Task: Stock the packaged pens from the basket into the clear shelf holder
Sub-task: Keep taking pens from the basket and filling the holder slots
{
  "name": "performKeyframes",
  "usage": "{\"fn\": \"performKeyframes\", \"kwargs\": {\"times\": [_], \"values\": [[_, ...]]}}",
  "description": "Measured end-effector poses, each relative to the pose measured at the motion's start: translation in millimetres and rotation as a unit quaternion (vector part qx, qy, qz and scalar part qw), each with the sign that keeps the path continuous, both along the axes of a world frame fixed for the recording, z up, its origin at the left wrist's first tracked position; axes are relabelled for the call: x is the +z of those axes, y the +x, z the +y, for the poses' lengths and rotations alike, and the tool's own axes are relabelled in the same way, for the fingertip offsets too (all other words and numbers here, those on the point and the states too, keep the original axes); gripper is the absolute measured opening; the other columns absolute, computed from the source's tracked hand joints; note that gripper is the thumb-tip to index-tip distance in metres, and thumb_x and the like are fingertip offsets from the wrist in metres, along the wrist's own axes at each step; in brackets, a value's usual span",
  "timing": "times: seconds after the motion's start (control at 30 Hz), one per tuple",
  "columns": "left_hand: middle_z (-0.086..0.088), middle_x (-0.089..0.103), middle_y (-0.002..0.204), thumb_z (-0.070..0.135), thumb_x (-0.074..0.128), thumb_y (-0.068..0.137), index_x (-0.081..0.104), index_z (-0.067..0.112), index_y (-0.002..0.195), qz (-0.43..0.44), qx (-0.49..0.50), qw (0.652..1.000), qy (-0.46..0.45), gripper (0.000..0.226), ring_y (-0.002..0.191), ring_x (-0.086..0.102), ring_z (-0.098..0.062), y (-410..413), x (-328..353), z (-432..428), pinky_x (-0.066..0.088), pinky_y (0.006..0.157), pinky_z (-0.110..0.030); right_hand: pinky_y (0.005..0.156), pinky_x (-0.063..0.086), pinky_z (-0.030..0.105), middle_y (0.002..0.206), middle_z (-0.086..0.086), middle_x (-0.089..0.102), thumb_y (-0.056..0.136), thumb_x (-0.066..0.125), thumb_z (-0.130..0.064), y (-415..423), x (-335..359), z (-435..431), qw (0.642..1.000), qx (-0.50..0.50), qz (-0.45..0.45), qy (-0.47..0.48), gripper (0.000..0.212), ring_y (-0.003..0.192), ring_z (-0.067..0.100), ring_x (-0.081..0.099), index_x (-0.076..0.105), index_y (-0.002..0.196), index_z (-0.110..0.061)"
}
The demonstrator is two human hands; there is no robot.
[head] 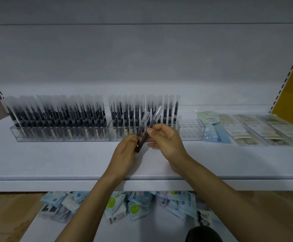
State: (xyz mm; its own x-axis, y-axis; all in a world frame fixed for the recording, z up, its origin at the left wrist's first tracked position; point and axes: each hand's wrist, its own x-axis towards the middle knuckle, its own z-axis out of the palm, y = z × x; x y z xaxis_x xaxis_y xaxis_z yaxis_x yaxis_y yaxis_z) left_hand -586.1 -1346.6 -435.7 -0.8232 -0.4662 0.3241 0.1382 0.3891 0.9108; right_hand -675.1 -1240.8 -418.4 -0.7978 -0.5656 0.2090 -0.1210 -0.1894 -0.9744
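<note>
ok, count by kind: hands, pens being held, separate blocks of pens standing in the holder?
hands: 2, left hand, right hand
packaged pens held in the fingers: 2
blocks of stocked pens in the clear holder: 2
total: 6

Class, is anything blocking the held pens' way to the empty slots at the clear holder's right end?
Nothing visible does. The left hand and right hand hold the packaged pens just left of the empty slots, whose tops are uncovered.
</note>
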Motion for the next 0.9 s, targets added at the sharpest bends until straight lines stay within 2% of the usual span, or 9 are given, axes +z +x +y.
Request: {"fn": "performKeyframes", "kwargs": {"times": [0.07,0.17,0.27,0.33,0.47,0.63,0.77,0.9], "values": [[0.005,0.056,0.076,0.018,0.041,0.101,0.058,0.020,0.084,0.021,-0.020,1.000,-0.006,0.024,0.067,0.050,0.000,1.0,-2.1,-2.5,0.038,0.063,-0.010,0.068,0.057,0.022,0.082,-0.002,0.073,0.096,0.055,-0.012,-1.4,4.0,3.5,1.000,-0.013,0.005,-0.013,0.010,0.073,0.011,0.070,0.060,0.087,-0.011],[0.004,0.069,0.081,0.016,0.048,0.097,0.058,0.014,0.100,0.028,-0.040,0.998,0.032,0.010,0.075,0.064,-0.004,1.8,-6.0,-4.8,0.047,0.069,-0.016,0.070,0.059,0.027,0.095,0.007,0.073,0.096,0.053,-0.012,-15.6,17.7,17.4,0.996,-0.082,0.007,-0.041,0.008,0.073,0.017,0.070,0.059,0.099,-0.008],[0.001,0.074,0.087,0.012,0.052,0.095,0.055,0.010,0.106,0.028,-0.041,0.996,0.076,0.012,0.083,0.069,-0.010,0.7,-7.1,-6.3,0.054,0.075,-0.023,0.064,0.058,0.023,0.090,0.008,0.071,0.095,0.055,-0.008,-37.3,31.0,33.4,0.983,-0.167,0.024,-0.077,0.007,0.066,0.010,0.069,0.059,0.101,-0.006],[-0.006,0.075,0.087,0.006,0.055,0.092,0.053,0.008,0.099,0.036,-0.049,0.991,0.123,0.007,0.083,0.071,-0.016,1.4,-5.3,-6.0,0.057,0.072,-0.027,0.065,0.058,0.024,0.087,0.010,0.070,0.093,0.059,-0.006,-52.1,35.8,40.3,0.969,-0.227,0.052,-0.081,0.005,0.066,0.011,0.069,0.057,0.094,-0.011],[-0.020,0.072,0.082,-0.002,0.061,0.085,0.049,0.003,0.083,0.046,-0.052,0.985,0.157,0.013,0.077,0.072,-0.024,1.8,-0.9,-3.8,0.057,0.064,-0.027,0.080,0.058,0.040,0.082,0.004,0.070,0.089,0.064,-0.009,-74.8,36.7,42.5,0.951,-0.279,0.132,0.012,0.011,0.072,0.013,0.070,0.057,0.092,-0.017],[-0.023,0.065,0.075,-0.001,0.067,0.081,0.052,0.002,0.086,0.023,-0.032,0.991,0.125,0.016,0.065,0.071,-0.022,1.4,0.0,-0.9,0.057,0.060,-0.028,0.080,0.056,0.048,0.081,0.002,0.071,0.088,0.066,-0.015,-87.0,28.1,34.7,0.943,-0.269,0.181,0.080,0.011,0.077,0.020,0.070,0.057,0.089,-0.021],[-0.013,0.062,0.069,0.001,0.070,0.079,0.055,0.003,0.086,0.012,-0.023,0.995,0.100,0.017,0.055,0.066,-0.015,-0.1,-1.5,-0.5,0.051,0.052,-0.020,0.079,0.056,0.041,0.082,0.003,0.072,0.087,0.068,-0.021,-93.3,24.6,28.4,0.930,-0.261,0.206,0.157,0.007,0.078,0.020,0.070,0.062,0.091,-0.021],[-0.018,0.063,0.072,0.005,0.067,0.083,0.057,-0.001,0.090,0.017,-0.014,0.998,0.067,0.014,0.051,0.060,-0.009,-0.6,-3.1,-0.9,0.049,0.051,-0.019,0.073,0.049,0.027,0.088,-0.003,0.074,0.083,0.070,-0.034,-88.6,13.4,28.1,0.894,-0.296,0.226,0.250,0.016,0.084,0.016,0.067,0.071,0.095,-0.023]]}}
